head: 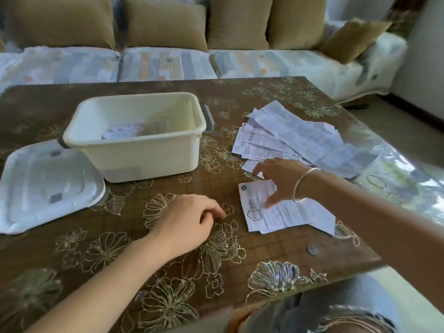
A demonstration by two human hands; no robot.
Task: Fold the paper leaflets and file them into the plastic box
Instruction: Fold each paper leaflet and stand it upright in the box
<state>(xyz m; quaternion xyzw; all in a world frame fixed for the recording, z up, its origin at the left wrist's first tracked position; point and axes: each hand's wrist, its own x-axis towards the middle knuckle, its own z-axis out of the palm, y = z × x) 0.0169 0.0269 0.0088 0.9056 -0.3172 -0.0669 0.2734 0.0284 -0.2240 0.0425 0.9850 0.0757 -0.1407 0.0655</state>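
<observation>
Both hands are over the table (168, 282) and well apart, neither one clamped on anything. At the far left a white lid (45, 186) lies flat on the table, its far corner tucked just beside the cream plastic box (144, 157), which stands upright and uncovered. A few folded leaflets (125, 132) lie on the floor of the box. Behind its right rim a thin dark object (208, 116) rests on the table, too blurred to name. Nearer the camera, the left hand (189, 219) rests on the flowered table surface with its fingers loosely curled and holding nothing, a short way left of a single leaflet (283, 213). That leaflet lies flat and creased near the front right of the table, printed side up. The right hand (281, 179) is spread above the sheet's far end, thumb tip pressed down on the paper and fingers fanned out toward the far edge; whether the fingertips touch that edge or the papers beyond is hard to tell. A silver bangle (304, 183) circles that wrist. Just beyond the hand, the remaining unfolded leaflets (295, 138) lie in an overlapping fan across the right side of the table. A sofa (168, 63) with tan cushions (163, 22) runs along behind.
</observation>
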